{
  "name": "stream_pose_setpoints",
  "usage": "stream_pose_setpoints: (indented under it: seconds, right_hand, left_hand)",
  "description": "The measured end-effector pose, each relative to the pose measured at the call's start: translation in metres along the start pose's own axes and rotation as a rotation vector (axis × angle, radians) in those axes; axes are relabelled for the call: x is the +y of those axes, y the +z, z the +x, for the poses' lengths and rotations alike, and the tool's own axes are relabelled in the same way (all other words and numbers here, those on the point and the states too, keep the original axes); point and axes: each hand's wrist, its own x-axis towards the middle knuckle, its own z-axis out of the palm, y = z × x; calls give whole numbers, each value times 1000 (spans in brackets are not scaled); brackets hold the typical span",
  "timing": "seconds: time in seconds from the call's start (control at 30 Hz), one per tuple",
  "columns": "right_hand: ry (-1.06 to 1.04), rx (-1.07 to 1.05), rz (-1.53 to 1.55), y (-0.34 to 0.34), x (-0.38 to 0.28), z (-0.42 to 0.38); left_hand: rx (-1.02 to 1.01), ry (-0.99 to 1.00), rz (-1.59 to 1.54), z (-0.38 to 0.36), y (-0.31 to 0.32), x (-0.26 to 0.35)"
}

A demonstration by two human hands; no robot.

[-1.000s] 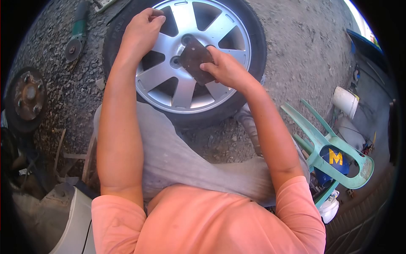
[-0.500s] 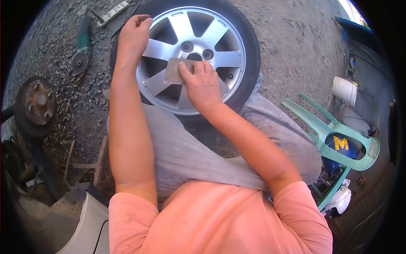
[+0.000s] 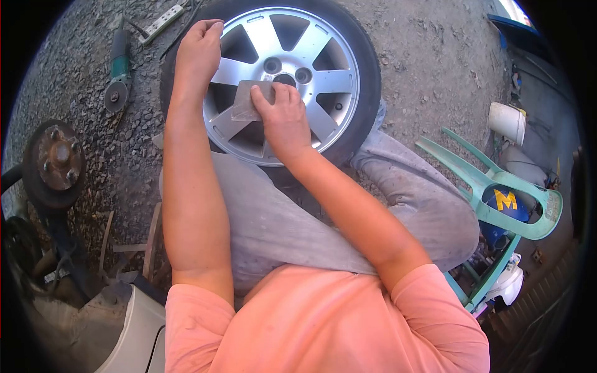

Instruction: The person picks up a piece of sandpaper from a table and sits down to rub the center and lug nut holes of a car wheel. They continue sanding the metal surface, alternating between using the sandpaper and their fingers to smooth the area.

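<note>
Sanding a silver multi-spoke alloy wheel point(image 3: 283, 37) mounted in a black rubber tyre point(image 3: 367, 56), lying flat on grey gravel ground point(image 3: 435, 62) between bent knees in grey trousers point(image 3: 267, 217). Right hand point(image 3: 283, 124) pressed flat, fingers together, pinning a small worn grey-brown sheet of sandpaper point(image 3: 249, 99) against a spoke just beside the hub holes. Left hand point(image 3: 199, 46) curled in a loose fist over the wheel's upper left rim, gripping the edge of tyre and rim to steady it; what, if anything, sits inside the fist cannot be told.

Judged from this position, best done with even pressure through the flat of the fingers rather than the tips, keeping the sheet lying smooth on the spoke so no corner folds and scores the metal. Working along the length of the spoke, in short overlapping strokes, likely to give a more uniform finish than rubbing across it. Keeping the steadying grip firm, since a wheel resting on loose stones could rock or slide under pressure. Taking care near the hub holes, where the sheet could catch and tear.

Nearby: a green-bodied angle grinder point(image 3: 117, 68) lying on the gravel to the left, a rusty round brake disc hub point(image 3: 55, 161) further left, a mint-green plastic chair point(image 3: 497, 193) tipped over at right, a white plastic bucket point(image 3: 507, 122) beyond it
</note>
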Motion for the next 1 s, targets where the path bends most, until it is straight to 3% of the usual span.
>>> stream_pose_setpoints:
  seconds: [0.4,0.5,0.63,0.93,1.0]
  right_hand:
    - [16,51,-58,7,-9,2]
    - [148,-3,-47,7,-18,13]
    - [57,57,-126,10,-15,2]
    - [105,-133,-236,-4,-27,4]
    - [99,-84,-229,-15,-29,3]
  left_hand:
    - [-14,27,-36,3,2,-2]
    - [-13,41,-57,0,1,-5]
    - [18,49,-69,2,2,0]
    - [-11,38,-68,2,0,-1]
    - [-8,23,-62,2,1,1]
